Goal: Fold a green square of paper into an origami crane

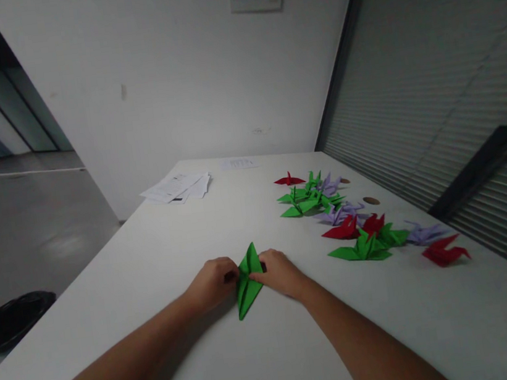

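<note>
Green folded paper point(246, 282) lies between the fingers of the left hand point(214, 281) and the right hand point(283, 271), its two long points showing above and below them over the white table point(279, 355). The left fingers are bent in at its left edge, while the right ones hold the other edge, thumb on top; folded paper birds point(373, 225) lie right of them, and printed sheets point(177, 187) beyond the left fingers.

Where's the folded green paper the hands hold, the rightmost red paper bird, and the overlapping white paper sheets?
Folded green paper point(248, 287): head view, lower half.
Rightmost red paper bird point(443, 253): head view, body.
Overlapping white paper sheets point(177, 186): head view, top sheet.
</note>
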Demonstrator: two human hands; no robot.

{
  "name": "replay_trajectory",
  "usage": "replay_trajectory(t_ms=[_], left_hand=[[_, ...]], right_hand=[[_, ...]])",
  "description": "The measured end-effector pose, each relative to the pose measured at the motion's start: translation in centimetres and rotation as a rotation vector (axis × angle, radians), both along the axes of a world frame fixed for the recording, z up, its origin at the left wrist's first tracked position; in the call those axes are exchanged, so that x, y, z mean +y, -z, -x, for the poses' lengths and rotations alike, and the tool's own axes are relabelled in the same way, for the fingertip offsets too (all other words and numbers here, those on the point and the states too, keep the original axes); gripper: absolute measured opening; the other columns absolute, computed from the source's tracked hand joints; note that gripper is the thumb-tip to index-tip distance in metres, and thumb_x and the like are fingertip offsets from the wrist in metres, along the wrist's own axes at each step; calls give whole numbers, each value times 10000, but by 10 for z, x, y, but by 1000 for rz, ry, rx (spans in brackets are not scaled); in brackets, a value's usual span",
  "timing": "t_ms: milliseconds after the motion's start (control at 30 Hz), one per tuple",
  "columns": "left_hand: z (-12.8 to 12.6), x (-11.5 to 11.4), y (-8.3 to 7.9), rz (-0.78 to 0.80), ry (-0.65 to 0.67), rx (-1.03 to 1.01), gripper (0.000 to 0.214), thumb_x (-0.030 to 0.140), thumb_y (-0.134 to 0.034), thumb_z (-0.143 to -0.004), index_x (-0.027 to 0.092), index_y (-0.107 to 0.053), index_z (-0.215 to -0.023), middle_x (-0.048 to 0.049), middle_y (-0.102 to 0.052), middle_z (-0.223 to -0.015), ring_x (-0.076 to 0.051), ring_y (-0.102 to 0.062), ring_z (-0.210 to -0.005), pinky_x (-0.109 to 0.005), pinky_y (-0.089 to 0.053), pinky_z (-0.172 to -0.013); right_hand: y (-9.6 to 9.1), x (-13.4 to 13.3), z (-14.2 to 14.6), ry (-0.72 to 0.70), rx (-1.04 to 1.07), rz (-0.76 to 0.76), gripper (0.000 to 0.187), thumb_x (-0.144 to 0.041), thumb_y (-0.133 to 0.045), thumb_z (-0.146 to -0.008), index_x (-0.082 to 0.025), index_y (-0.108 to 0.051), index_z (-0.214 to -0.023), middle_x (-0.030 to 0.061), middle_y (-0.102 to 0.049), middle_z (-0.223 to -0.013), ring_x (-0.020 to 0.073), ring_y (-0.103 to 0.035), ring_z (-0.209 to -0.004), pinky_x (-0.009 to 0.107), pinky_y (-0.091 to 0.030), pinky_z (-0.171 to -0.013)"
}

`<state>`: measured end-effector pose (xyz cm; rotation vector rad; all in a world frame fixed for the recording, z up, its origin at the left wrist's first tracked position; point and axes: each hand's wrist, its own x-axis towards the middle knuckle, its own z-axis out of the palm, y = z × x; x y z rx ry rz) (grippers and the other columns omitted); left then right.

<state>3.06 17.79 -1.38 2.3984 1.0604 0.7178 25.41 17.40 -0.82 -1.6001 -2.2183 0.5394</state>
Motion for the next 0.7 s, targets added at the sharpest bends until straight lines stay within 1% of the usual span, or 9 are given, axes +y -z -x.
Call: replay_trajectory(t_ms=[100, 200, 333, 433, 533, 633, 700], left_hand=[[5, 1, 0, -41, 156, 9, 204, 37, -631, -808, 182, -773, -835, -60, -746, -878, -187, -689, -817, -279, -520, -758], [8, 2, -2, -82, 262, 35, 168, 112, -665, -888, 204, -805, -898, -85, -762, -990, -213, -708, -935, -300, -545, -849], [9, -1, -8, -149, 312, 120, 128, 197, -688, -935, 205, -816, -927, -104, -747, -1030, -233, -700, -962, -322, -547, -870], [7, -5, -14, -215, 340, 185, 163, 196, -644, -965, 192, -807, -955, -113, -736, -1016, -240, -684, -948, -346, -546, -875], [5, -8, -17, -274, 348, 217, 192, 181, -604, -982, 171, -790, -1027, -130, -724, -1026, -245, -664, -944, -363, -548, -872], [7, -8, -20, -308, 368, 257, 203, 191, -610, -980, 170, -776, -1095, -143, -717, -1063, -259, -662, -971, -378, -553, -878], [10, -8, -20, -316, 407, 272, 199, 248, -637, -983, 193, -780, -1110, -148, -714, -1109, -268, -665, -1017, -389, -553, -910]], right_hand=[[1, 1, -4, -7, 17, -24, 202, -303, -847, -806, -177, -726, -707, 25, -726, -735, 178, -611, -697, 265, -346, -629], [2, 3, -9, -5, 36, -45, 235, -290, -866, -789, -172, -692, -683, 13, -700, -717, 167, -584, -682, 262, -339, -620], [5, 4, -13, -13, 22, -76, 245, -295, -867, -788, -180, -676, -686, 13, -687, -731, 182, -590, -735, 269, -357, -655], [7, 5, -14, -6, -14, -110, 251, -314, -875, -783, -183, -676, -704, 23, -690, -757, 201, -597, -785, 281, -374, -696], [7, 6, -16, 17, -45, -130, 274, -341, -880, -782, -188, -665, -708, 27, -688, -763, 210, -598, -801, 289, -374, -707], [7, 6, -18, 48, -56, -134, 296, -351, -891, -774, -189, -655, -699, 28, -686, -767, 210, -596, -806, 291, -366, -702], [7, 7, -18, 59, -57, -129, 300, -350, -893, -772, -189, -652, -693, 27, -683, -764, 208, -592, -800, 291, -361, -695]])
